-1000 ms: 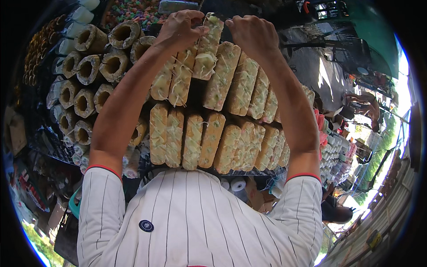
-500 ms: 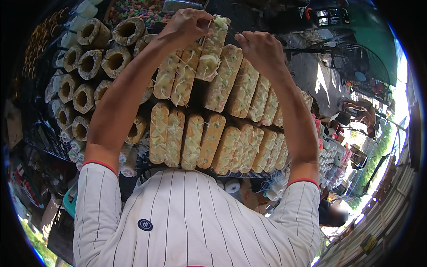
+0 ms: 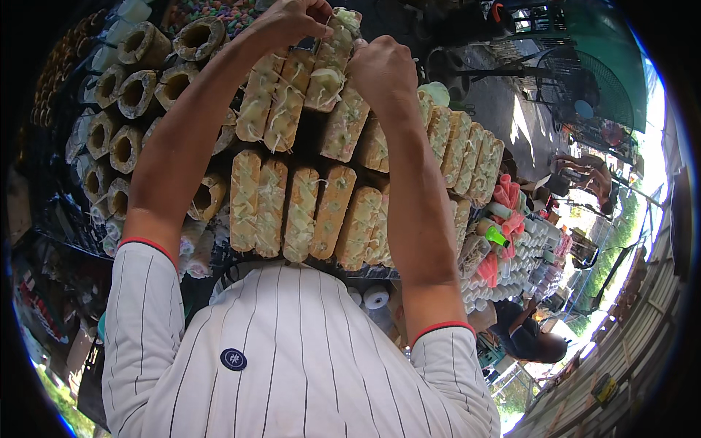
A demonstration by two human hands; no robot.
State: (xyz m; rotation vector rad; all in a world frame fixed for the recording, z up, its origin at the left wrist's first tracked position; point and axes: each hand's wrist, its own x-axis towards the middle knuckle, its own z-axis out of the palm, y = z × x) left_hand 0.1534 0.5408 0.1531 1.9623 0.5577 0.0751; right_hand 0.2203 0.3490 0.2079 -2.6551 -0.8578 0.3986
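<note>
Two rows of long tan blocks [image 3: 248, 204] have round corners and rough, stringy, pale green goo [image 3: 326, 79]. One far-row block [image 3: 334, 58] sits between my hands. My left hand [image 3: 293, 20] is half curled by its top; my right hand [image 3: 383, 71] is bunched beside it. I can't tell what either grips. Chunky, hollow tubes [image 3: 160, 52] stand left.

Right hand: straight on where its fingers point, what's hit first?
Probably the upper part of the pale-streaked tan block just left of the right hand. Depth is unclear; they may be touching.
</note>
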